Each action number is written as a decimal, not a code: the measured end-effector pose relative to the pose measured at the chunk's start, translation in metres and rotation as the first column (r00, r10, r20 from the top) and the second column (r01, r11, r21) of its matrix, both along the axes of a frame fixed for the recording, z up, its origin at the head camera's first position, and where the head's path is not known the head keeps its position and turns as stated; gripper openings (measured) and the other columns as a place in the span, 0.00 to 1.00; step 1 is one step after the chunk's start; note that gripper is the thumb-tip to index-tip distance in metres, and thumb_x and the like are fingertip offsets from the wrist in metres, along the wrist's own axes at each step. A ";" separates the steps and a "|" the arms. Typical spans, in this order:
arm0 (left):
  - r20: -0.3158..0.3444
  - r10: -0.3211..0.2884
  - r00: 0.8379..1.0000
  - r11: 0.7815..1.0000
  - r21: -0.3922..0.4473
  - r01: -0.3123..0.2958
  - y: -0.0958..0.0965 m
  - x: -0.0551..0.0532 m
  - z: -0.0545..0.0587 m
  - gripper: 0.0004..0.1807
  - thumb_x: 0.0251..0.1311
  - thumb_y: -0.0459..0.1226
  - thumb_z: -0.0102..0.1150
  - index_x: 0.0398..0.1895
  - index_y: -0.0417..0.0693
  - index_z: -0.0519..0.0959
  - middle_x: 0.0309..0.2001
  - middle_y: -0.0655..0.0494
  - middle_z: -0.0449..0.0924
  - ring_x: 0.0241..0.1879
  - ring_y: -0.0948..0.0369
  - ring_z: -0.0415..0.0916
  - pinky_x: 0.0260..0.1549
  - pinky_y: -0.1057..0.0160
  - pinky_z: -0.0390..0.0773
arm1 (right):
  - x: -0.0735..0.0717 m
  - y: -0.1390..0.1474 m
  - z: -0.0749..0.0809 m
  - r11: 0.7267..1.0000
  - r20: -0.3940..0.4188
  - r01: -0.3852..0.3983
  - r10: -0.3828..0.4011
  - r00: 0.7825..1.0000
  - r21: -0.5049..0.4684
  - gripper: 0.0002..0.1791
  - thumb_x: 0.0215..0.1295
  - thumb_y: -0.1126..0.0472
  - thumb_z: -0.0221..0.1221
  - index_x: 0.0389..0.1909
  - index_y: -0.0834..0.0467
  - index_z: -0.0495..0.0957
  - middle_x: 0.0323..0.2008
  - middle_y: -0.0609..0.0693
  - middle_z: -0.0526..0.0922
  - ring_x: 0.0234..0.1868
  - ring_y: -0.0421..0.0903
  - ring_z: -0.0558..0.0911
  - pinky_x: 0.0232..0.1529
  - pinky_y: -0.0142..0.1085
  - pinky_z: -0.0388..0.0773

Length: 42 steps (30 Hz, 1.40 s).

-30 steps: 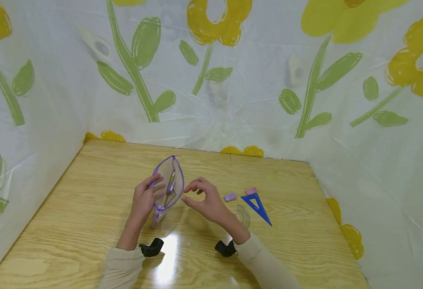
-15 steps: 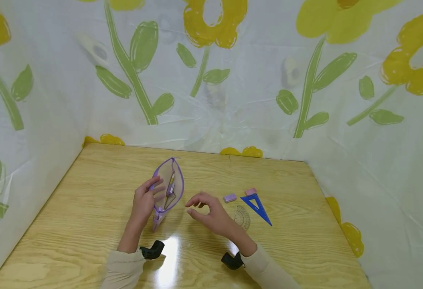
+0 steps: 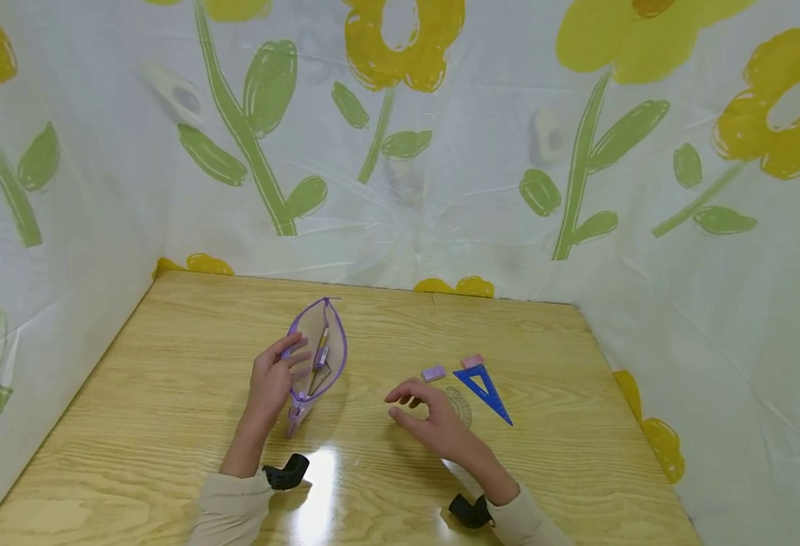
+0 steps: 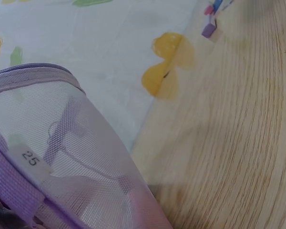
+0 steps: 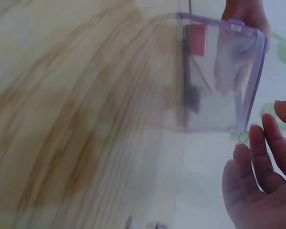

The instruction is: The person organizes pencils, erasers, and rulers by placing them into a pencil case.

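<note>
My left hand (image 3: 271,383) holds a see-through mesh pencil case (image 3: 335,334) with purple trim, unzipped, its mouth tilted up. Some left fingers show through the mesh in the head view. Inside lie a yellow pencil (image 3: 324,336), a purple-sleeved eraser (image 3: 321,357) and a clear set square (image 3: 321,377). Through its side, the right wrist view shows a red-pink block (image 5: 198,40). To the right of the case, my right hand (image 3: 437,425) hovers over the table, fingers loosely bent and holding nothing.
A purple eraser (image 3: 433,373), a pink eraser (image 3: 472,361), a blue set square (image 3: 492,396) and a clear protractor (image 3: 464,406), partly behind my right hand, lie on the wooden table (image 3: 543,470). A flower-printed cloth (image 3: 413,220) walls the back and sides.
My right hand has drawn away from the pencil case, to the right and toward me, now partly covering the protractor. The left hand and the case have hardly moved.
</note>
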<state>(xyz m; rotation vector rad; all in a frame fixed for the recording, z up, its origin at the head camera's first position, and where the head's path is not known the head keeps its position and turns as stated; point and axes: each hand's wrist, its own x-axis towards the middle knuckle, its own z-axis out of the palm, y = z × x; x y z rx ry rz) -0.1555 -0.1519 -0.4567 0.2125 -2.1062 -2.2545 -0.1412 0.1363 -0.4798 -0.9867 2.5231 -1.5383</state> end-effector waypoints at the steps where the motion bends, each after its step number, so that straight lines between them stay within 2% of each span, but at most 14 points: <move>1: 0.000 -0.003 1.000 1.000 0.000 0.003 0.000 -0.001 0.000 0.29 0.71 0.24 0.28 0.74 0.31 0.63 0.70 0.35 0.68 0.66 0.40 0.71 0.55 0.66 0.83 | 0.000 0.003 0.000 1.000 0.011 0.010 -0.010 1.000 0.010 0.11 0.71 0.59 0.62 0.49 0.60 0.83 0.46 0.53 0.84 0.47 0.44 0.79 0.48 0.37 0.81; 9: 0.010 -0.009 1.000 1.000 -0.003 0.009 0.003 -0.004 -0.002 0.29 0.71 0.24 0.29 0.74 0.32 0.63 0.70 0.36 0.68 0.66 0.41 0.71 0.55 0.68 0.83 | -0.004 0.024 -0.002 0.984 0.049 0.134 -0.141 0.989 0.115 0.13 0.68 0.59 0.65 0.50 0.59 0.82 0.49 0.55 0.85 0.49 0.55 0.80 0.49 0.43 0.77; 16: 0.002 -0.006 1.000 1.000 0.012 0.006 0.004 -0.005 -0.002 0.28 0.70 0.24 0.30 0.73 0.30 0.63 0.69 0.34 0.68 0.64 0.43 0.74 0.54 0.67 0.84 | -0.011 0.041 -0.003 0.965 0.076 0.225 -0.237 0.969 0.138 0.13 0.67 0.62 0.65 0.51 0.62 0.82 0.50 0.55 0.85 0.50 0.54 0.80 0.51 0.50 0.79; 20: 0.012 -0.001 1.000 1.000 0.017 0.001 0.004 -0.005 -0.002 0.28 0.70 0.24 0.30 0.73 0.31 0.64 0.69 0.34 0.69 0.63 0.45 0.75 0.55 0.67 0.84 | -0.016 0.047 -0.004 0.943 0.069 0.292 -0.305 0.950 0.157 0.14 0.67 0.63 0.65 0.52 0.63 0.81 0.50 0.57 0.84 0.50 0.56 0.80 0.52 0.53 0.79; 25: 0.010 -0.018 1.000 0.999 0.027 0.018 0.004 -0.007 -0.003 0.30 0.69 0.23 0.29 0.74 0.31 0.62 0.70 0.34 0.67 0.66 0.41 0.71 0.59 0.63 0.82 | -0.024 0.053 0.000 0.901 0.085 0.369 -0.396 0.914 0.227 0.20 0.68 0.62 0.64 0.58 0.65 0.78 0.55 0.60 0.81 0.52 0.57 0.78 0.51 0.52 0.80; 28: 0.007 -0.027 1.000 0.999 0.031 0.026 0.004 -0.006 -0.003 0.30 0.69 0.23 0.28 0.74 0.30 0.61 0.70 0.34 0.67 0.67 0.39 0.69 0.60 0.62 0.81 | -0.029 0.055 0.001 0.887 0.111 0.377 -0.417 0.902 0.265 0.24 0.69 0.61 0.64 0.62 0.68 0.75 0.58 0.64 0.79 0.57 0.61 0.78 0.55 0.52 0.81; 32: 0.011 -0.024 1.000 0.999 0.031 0.023 0.004 -0.007 -0.005 0.30 0.70 0.23 0.28 0.74 0.31 0.61 0.70 0.34 0.67 0.67 0.40 0.70 0.58 0.64 0.82 | -0.033 0.057 0.001 0.883 0.130 0.366 -0.416 0.900 0.293 0.26 0.70 0.61 0.63 0.62 0.74 0.73 0.60 0.70 0.77 0.63 0.66 0.76 0.63 0.58 0.78; 35: 0.007 -0.026 1.000 0.999 0.022 0.026 0.004 -0.008 -0.005 0.29 0.70 0.24 0.28 0.74 0.31 0.61 0.70 0.35 0.67 0.67 0.40 0.70 0.58 0.63 0.82 | -0.036 0.058 0.000 0.867 0.104 0.362 -0.418 0.903 0.343 0.26 0.69 0.60 0.63 0.60 0.74 0.74 0.57 0.69 0.79 0.59 0.64 0.79 0.60 0.56 0.80; 39: 0.001 -0.032 0.999 0.999 0.010 0.032 0.004 -0.009 -0.004 0.28 0.71 0.25 0.29 0.74 0.30 0.61 0.70 0.35 0.67 0.67 0.40 0.70 0.59 0.62 0.81 | -0.042 0.057 -0.001 0.856 0.082 0.344 -0.403 0.911 0.385 0.27 0.68 0.58 0.63 0.60 0.73 0.75 0.49 0.63 0.81 0.47 0.55 0.78 0.49 0.50 0.80; 42: 0.007 -0.032 0.999 0.999 0.013 0.032 0.004 -0.009 -0.004 0.28 0.71 0.25 0.30 0.74 0.30 0.61 0.70 0.34 0.67 0.67 0.39 0.70 0.59 0.62 0.81 | -0.044 0.055 -0.001 0.856 0.087 0.329 -0.393 0.916 0.400 0.28 0.68 0.57 0.63 0.60 0.73 0.75 0.50 0.62 0.81 0.49 0.56 0.78 0.50 0.52 0.80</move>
